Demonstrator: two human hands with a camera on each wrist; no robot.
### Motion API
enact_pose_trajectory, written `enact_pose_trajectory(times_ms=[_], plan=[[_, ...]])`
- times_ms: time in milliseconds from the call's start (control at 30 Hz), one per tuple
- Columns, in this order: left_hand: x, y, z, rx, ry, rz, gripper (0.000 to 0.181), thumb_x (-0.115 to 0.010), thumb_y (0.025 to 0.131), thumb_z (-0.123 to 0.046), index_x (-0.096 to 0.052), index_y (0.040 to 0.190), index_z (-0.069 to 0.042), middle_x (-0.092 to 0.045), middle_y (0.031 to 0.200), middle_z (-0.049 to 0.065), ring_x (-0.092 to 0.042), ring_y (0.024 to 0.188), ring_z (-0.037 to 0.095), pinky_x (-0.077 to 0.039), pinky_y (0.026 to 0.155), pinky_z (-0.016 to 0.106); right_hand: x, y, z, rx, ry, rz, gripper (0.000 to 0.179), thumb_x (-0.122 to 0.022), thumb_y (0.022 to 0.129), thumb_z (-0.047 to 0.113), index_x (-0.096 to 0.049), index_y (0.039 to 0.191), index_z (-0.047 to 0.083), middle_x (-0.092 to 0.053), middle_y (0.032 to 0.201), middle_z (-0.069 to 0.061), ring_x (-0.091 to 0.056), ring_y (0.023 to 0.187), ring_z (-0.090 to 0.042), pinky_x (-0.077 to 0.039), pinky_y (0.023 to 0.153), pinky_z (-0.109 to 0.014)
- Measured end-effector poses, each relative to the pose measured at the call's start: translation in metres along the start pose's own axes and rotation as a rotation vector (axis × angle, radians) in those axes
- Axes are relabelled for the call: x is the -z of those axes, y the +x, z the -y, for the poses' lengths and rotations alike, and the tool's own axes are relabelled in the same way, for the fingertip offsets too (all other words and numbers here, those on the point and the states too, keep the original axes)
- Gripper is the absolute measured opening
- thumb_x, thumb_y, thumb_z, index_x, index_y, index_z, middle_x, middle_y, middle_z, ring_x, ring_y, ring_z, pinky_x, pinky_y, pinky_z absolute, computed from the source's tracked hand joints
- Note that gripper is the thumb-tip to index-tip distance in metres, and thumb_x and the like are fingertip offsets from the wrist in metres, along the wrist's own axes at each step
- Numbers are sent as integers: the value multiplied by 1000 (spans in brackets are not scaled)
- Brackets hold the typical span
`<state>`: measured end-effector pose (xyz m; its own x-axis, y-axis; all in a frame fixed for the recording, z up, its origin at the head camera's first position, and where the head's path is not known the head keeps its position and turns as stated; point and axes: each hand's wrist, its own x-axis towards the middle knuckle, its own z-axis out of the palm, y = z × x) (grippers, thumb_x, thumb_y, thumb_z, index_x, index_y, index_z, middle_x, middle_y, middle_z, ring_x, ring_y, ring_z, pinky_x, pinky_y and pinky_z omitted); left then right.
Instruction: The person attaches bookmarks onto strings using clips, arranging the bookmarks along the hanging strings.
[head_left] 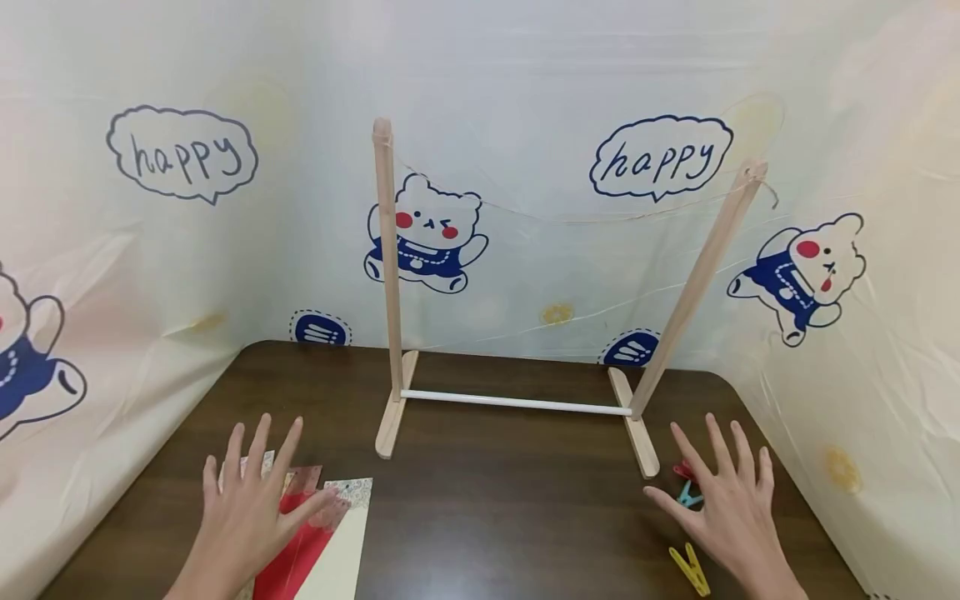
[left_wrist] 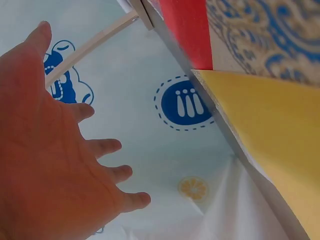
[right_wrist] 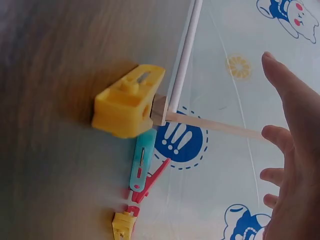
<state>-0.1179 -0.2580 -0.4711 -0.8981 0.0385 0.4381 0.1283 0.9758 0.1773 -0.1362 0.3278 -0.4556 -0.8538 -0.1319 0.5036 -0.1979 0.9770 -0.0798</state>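
My left hand (head_left: 251,508) hovers with spread fingers over several paper sheets at the table's front left. Among them are a red sheet (head_left: 303,558) and a cream one (head_left: 337,554) with a patterned strip at its top end. A blue-patterned sheet (left_wrist: 275,35) shows in the left wrist view. On the other side, my right hand (head_left: 727,504) is held palm down, fingers apart, above small plastic clothespins. A yellow clothespin (head_left: 690,569) lies nearest the front, with a teal clothespin (head_left: 687,495) and a red clothespin (head_left: 683,471) partly covered by the hand. Neither hand holds anything.
Toward the back of the dark table (head_left: 480,517) stands a frame with two wooden posts (head_left: 389,267), wooden feet and a white crossbar (head_left: 517,403). A thin string (head_left: 570,222) sags between the post tops. Printed cloth (head_left: 525,83) surrounds the table's back and sides.
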Motion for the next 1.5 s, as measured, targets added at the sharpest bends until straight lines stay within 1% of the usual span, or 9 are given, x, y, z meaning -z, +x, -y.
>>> enact_pose_trajectory(times_ms=[433,633,767,833,967,1100,1233,1367,1500], plan=[[5,5,-6,-28,17,20,107,-70,75,-68,-20,160,-26,-17,161,22,-8,147,48,-7,106,79,12,-12,8,-2,22,-15,95,-76,70,68,-42,151,32,-32,156,-21,-13,147,-43,6,111,-72],[7,2,-21,26,0,164,106,-62,79,-75,-17,160,-25,-20,159,25,-23,137,55,-25,96,81,19,-16,13,-23,47,8,92,-76,72,66,-44,150,31,-39,150,-22,-23,141,-44,3,111,-72],[7,0,-32,50,-12,273,103,-57,81,-77,-22,159,-19,-35,147,33,-41,121,59,-36,90,78,26,-16,19,-64,84,102,71,-77,80,55,-58,138,16,-58,129,-24,-46,121,-46,-31,101,-71],[8,-1,-37,30,-17,279,100,-61,81,-75,-30,156,-15,-46,134,31,-48,114,54,-44,87,71,31,-15,21,-126,106,213,59,-74,86,51,-65,124,7,-66,106,-19,-59,99,-39,-48,81,-63],[8,-1,-46,-13,-45,302,90,-71,80,-64,-49,144,-6,-55,111,20,-55,102,38,-55,70,52,32,-12,19,-271,145,499,48,-66,92,49,-65,107,3,-65,77,-4,-62,68,-25,-52,60,-48],[8,0,-54,-3,-82,385,68,-74,80,-59,-59,118,-4,-54,88,7,-57,84,25,-50,55,42,23,-15,12,-327,148,698,58,-63,91,58,-62,105,2,-68,82,-6,-64,66,-26,-53,59,-51],[7,-4,-59,57,-102,479,48,-72,84,-56,-59,94,-10,-50,69,-2,-53,65,15,-44,49,40,12,-23,9,-327,149,756,55,-67,88,56,-61,99,3,-67,80,-6,-64,64,-25,-52,58,-53],[3,-7,-61,95,-87,535,54,-73,82,-58,-71,98,-7,-68,84,4,-58,69,18,-51,57,45,1,-28,11,-301,206,729,39,-73,88,42,-61,95,6,-62,72,1,-58,60,-19,-50,56,-45],[-1,-9,-62,90,-48,553,70,-72,77,-66,-72,105,-2,-71,100,12,-60,74,21,-54,61,46,-7,-26,16,-281,272,692,25,-79,85,25,-61,90,8,-57,66,2,-51,56,-15,-45,54,-34]])
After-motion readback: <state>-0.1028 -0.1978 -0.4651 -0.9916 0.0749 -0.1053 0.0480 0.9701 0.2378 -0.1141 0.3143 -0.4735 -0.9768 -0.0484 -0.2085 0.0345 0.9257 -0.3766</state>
